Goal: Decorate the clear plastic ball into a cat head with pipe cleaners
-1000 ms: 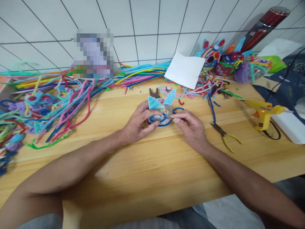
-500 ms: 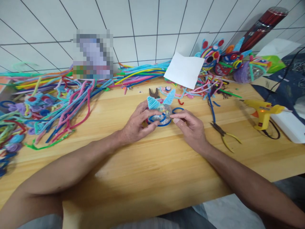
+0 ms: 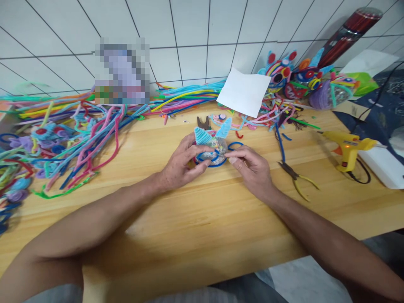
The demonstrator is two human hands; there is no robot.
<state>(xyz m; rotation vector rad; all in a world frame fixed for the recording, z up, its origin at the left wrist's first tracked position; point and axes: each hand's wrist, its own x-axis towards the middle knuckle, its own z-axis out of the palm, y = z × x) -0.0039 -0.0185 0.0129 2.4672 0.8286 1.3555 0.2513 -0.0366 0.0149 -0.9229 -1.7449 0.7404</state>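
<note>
In front of me stands a clear plastic bottle piece (image 3: 222,145) with two light-blue pipe-cleaner ears (image 3: 203,135) on it. A dark blue pipe cleaner (image 3: 215,158), bent into loops, lies across its near side. My left hand (image 3: 186,162) is closed at the left, thumb and fingers pinching the blue loop against the bottle. From the right, my right hand (image 3: 252,168) pinches the same blue pipe cleaner, with a small curl of it sticking out above the fingers. The exact ends of the wire are hidden by my fingertips.
Needle-nose pliers (image 3: 295,176) and a yellow glue gun (image 3: 349,147) with a lit light lie to the right. Piles of coloured pipe cleaners (image 3: 104,139) cover the left and back. White paper (image 3: 244,93) and several decorated bottle figures (image 3: 334,93) stand along the wall.
</note>
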